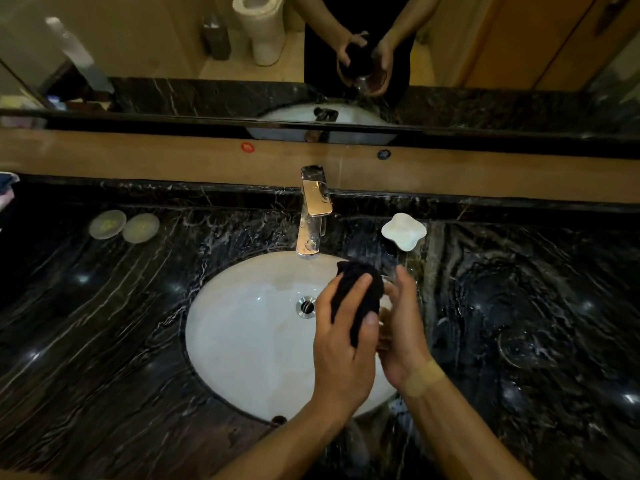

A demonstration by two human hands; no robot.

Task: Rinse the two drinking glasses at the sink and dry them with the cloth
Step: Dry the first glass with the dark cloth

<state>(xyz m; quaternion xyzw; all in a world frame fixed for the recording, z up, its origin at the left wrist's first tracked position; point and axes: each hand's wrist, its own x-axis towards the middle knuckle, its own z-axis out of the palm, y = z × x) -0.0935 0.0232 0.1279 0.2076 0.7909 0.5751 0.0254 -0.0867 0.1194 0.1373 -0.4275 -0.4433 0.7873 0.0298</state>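
Over the right side of the white sink, the left hand grips a dark cloth, fingers curled round it and pressing it against a clear drinking glass that the right hand cups from the far side. The glass is mostly hidden between the two hands, so only a glimmer of its wall and rim shows. It looks like the drying step for this one. A second glass stands on the dark marble table to the right, well apart from the hands; whether it is wet or dry cannot be told. The glass in hand is rigid, light and breakable, and probably slick if still wet, so it is best held round the body with a wrapped palm rather than by the rim. The cloth is soft and bunches easily, suited to being pushed inside. The tap shows no stream.
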